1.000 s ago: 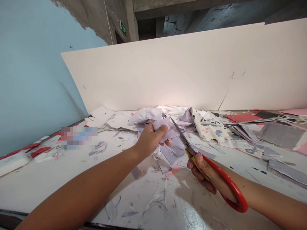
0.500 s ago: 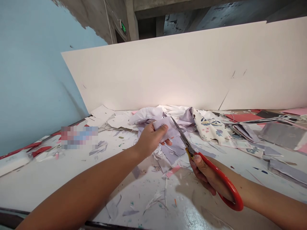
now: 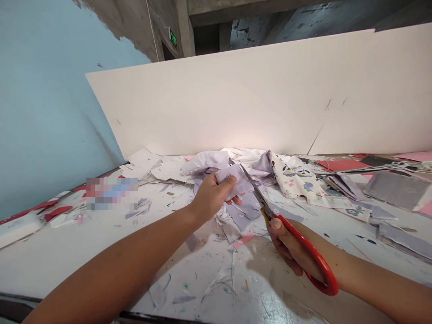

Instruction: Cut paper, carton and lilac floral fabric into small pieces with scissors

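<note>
So, what are your fingers doing right now?

Your left thumb (image 3: 231, 180) clamps a pale lilac fabric scrap (image 3: 241, 182) against your left fingertips (image 3: 238, 200), which curl beneath it. Your left hand (image 3: 212, 199) grasps the scrap firmly, just above a heap of crumpled cloth (image 3: 205, 162).

And on the other side?

Your right thumb (image 3: 275, 223) and fingers are clenched through the grips of the red-handled scissors (image 3: 319, 265), with your right hand (image 3: 290, 247) tight around them. The steel blades (image 3: 257, 194) reach up and left, and their tips sit at the scrap's upper edge, just beside your left thumb. I can't tell whether any cloth lies between them.

What differs from the earlier frame?

Your left hand has hardly moved. The big red handle loop has drawn inward and up, away from the lower right corner, and less of the yellow inner grip shows now.

What's around your hands?

A floral cotton piece (image 3: 293, 182) lies to the right of the blades, and a small pink scrap (image 3: 243, 240) sits below them. Paper and fabric trimmings litter the white tabletop (image 3: 84, 263), with a tall white board (image 3: 236, 103) standing behind them.
</note>
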The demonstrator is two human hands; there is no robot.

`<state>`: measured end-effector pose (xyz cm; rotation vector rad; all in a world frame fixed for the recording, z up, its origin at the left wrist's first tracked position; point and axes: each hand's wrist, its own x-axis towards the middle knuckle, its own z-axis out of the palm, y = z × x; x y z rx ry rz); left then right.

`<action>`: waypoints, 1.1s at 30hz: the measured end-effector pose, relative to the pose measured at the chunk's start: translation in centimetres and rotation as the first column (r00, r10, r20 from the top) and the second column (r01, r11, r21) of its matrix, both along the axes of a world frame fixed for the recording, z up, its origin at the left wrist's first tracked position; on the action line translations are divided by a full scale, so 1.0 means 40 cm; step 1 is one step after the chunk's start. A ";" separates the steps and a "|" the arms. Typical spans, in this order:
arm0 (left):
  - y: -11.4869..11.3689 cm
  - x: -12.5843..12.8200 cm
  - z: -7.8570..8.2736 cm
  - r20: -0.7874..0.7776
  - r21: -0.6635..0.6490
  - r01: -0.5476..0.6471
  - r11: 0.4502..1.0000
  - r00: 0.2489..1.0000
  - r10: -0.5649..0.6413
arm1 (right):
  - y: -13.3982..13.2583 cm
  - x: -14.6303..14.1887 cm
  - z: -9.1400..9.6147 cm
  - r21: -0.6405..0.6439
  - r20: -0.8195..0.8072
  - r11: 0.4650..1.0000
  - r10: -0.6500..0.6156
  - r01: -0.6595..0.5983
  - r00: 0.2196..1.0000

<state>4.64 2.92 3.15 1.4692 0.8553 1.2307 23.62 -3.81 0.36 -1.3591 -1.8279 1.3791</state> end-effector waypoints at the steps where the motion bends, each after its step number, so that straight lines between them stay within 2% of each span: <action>1: 0.000 0.000 0.000 0.004 -0.003 0.000 1.000 1.000 0.000 | -0.001 -0.001 0.004 0.000 0.015 1.000 0.005 -0.005 1.000; 5: 0.000 0.000 -0.002 0.005 -0.001 0.009 1.000 1.000 -0.009 | -0.001 -0.002 0.008 0.002 0.047 1.000 0.017 -0.018 0.999; 11: -0.001 -0.002 -0.001 -0.005 0.013 0.006 1.000 1.000 -0.006 | 0.006 0.000 -0.017 -0.003 0.063 0.999 -0.049 0.049 0.997; 16: 0.001 -0.002 -0.003 -0.006 0.011 0.004 1.000 1.000 -0.004 | 0.013 0.002 -0.025 -0.024 0.040 0.998 -0.051 0.052 0.998; 20: 0.002 -0.005 -0.007 0.007 0.013 0.000 1.000 1.000 0.000 | 0.014 -0.001 -0.028 -0.048 -0.078 0.993 -0.107 0.104 0.991; 25: 0.004 -0.008 -0.008 0.024 0.018 0.012 1.000 1.000 -0.013 | 0.021 -0.003 -0.032 -0.072 -0.277 0.986 -0.163 0.149 0.947; 27: 0.002 -0.006 -0.008 0.000 0.006 0.067 0.998 0.998 -0.067 | 0.028 -0.003 -0.027 -0.071 -0.319 0.983 -0.182 0.168 0.930; 29: -0.004 -0.003 -0.006 -0.060 -0.009 0.171 0.985 0.983 -0.171 | 0.037 -0.003 -0.017 -0.070 -0.387 0.975 -0.223 0.212 0.895; 31: -0.012 0.002 -0.004 -0.123 -0.029 0.296 0.955 0.947 -0.297 | 0.049 -0.003 -0.003 -0.041 -0.476 0.961 -0.259 0.273 0.841; 33: -0.019 0.008 -0.001 -0.157 -0.049 0.401 0.915 0.901 -0.403 | 0.062 -0.005 0.013 0.048 -0.518 0.952 -0.234 0.301 0.822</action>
